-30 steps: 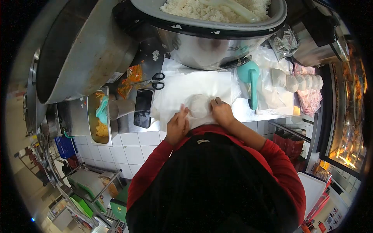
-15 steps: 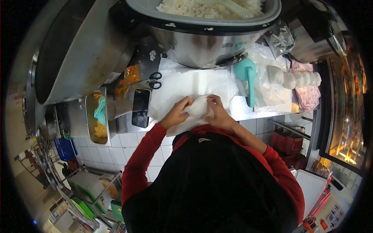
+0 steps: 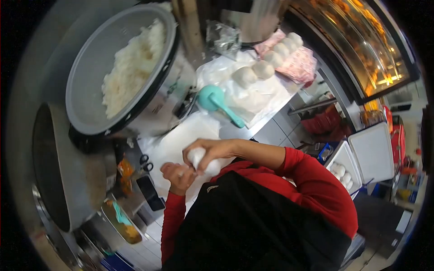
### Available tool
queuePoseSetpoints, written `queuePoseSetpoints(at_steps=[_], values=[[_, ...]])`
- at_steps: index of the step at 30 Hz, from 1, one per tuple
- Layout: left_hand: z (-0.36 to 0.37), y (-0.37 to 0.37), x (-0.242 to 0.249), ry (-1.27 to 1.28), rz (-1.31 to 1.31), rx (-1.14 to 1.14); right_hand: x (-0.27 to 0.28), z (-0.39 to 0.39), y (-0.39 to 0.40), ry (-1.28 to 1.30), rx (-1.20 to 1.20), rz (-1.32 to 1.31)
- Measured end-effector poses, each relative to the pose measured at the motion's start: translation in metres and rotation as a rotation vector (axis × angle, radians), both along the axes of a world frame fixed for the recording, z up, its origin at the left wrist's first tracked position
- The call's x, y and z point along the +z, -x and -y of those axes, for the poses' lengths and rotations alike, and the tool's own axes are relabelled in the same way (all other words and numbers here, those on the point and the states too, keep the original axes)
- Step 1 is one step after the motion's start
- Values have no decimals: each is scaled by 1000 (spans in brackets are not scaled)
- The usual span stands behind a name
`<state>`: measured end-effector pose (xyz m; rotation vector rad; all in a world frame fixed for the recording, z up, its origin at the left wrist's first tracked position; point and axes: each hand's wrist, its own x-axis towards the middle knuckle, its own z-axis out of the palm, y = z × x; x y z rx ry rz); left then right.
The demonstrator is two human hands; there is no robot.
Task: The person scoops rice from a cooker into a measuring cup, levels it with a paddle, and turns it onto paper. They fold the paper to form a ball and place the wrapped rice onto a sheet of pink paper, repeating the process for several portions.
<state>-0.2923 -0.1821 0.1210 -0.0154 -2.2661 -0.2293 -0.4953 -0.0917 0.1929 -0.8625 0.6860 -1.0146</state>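
A white paper-wrapped bundle is in my right hand, whose fingers wrap round it from above. Just left of it, my left hand is closed, its fingertips at the lower end of the bundle; what they pinch is too small to make out. Sheets of white paper lie on the counter beneath both hands. Behind them stands a large cooker of white rice. A turquoise scoop rests on clear plastic to the right, near a row of round white wrapped bundles.
Black-handled scissors and a phone lie left of the paper. A metal tray with orange food is at lower left, below a large metal pot. A lit food display and an open white box stand right.
The view has turned toward the right, and the open white box has come into sight. The paper is now gathered into a compact bundle, gripped from above by my right hand.
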Motion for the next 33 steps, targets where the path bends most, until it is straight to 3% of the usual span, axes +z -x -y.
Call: queuePoseSetpoints(at_steps=[3,6,7,10,12,14,15,17,20,21,24,27,29,30,33], values=[[-1,38,-6,-92,-114,-64,8,-18,12,43,4,-104],[-14,77,-5,-188,-206,-93,-1,-43,39,-101,-33,3],[-21,93,4,-256,-96,-26,-3,-52,47,-145,-61,87],[-36,148,47,-430,308,15,1,-76,84,-241,-267,-103],[-47,178,56,-530,342,166,-8,-88,112,-310,-471,-221],[-52,196,15,-759,309,156,-27,-107,147,-348,-750,-364],[-55,204,0,-874,290,151,-13,-118,169,-446,-838,-237],[-73,243,6,-855,316,57,-21,-138,219,-562,-1078,-208],[-85,308,-6,-800,264,58,-23,-172,291,-473,-1362,-278],[-86,325,-16,-777,234,80,-24,-184,310,-424,-1444,-190],[-82,355,-37,-772,278,150,-34,-217,370,-361,-1475,-37],[-85,364,-45,-676,284,305,-45,-235,433,-513,-1527,-352],[-94,367,-41,-686,222,349,-47,-237,474,-578,-1467,-845],[-97,368,-42,-677,226,365,-48,-235,495,-601,-1413,-1091],[-100,369,-42,-647,241,403,-68,-223,546,-553,-1125,-1392]])
